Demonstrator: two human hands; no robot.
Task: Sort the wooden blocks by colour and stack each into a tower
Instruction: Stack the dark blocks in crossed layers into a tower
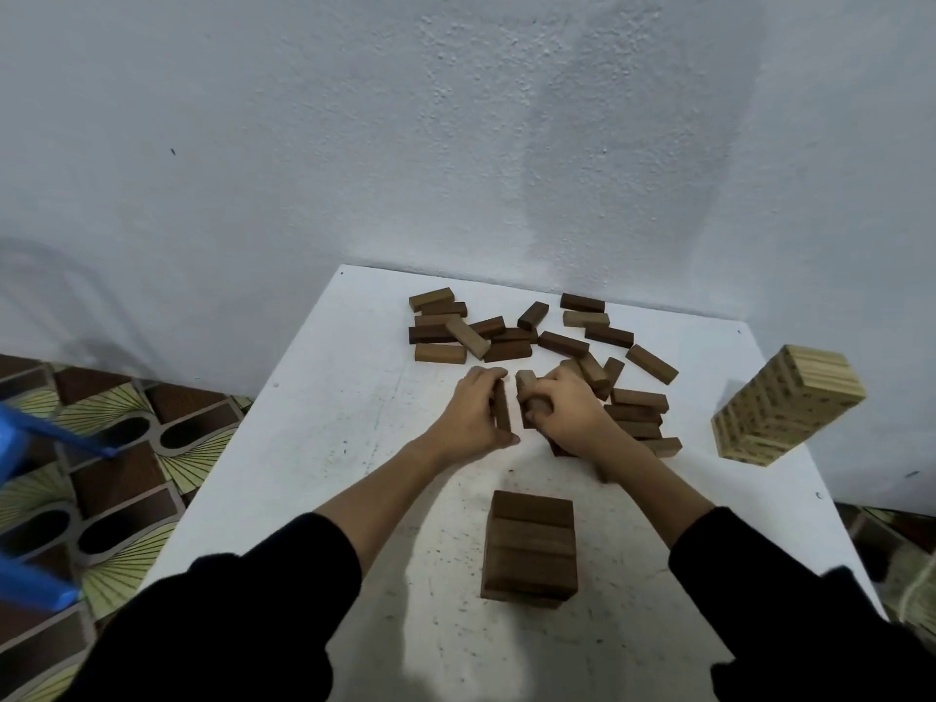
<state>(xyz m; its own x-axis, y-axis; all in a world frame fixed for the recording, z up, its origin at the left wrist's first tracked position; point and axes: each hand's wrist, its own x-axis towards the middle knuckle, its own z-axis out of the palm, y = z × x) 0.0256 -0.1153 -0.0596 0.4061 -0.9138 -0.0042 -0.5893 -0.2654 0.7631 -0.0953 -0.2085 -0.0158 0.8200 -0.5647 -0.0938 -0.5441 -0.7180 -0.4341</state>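
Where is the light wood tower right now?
In the head view, the light wood tower stands at the table's right edge, right of the loose brown blocks.

Both arms reach forward from the lower edge of the view, forearms bare, black sleeves pushed back to about mid-forearm. Forearms converge toward the centre. Left hand: back of hand up, fingers curled down over the far end of a dark block, thumb at the near end; grip closed on that block lengthwise. Right hand: back of hand up, fingers curled inward and leftward around one or more brown blocks; exact count hidden by the fingers. The two hands sit just beside each other, knuckles apart.
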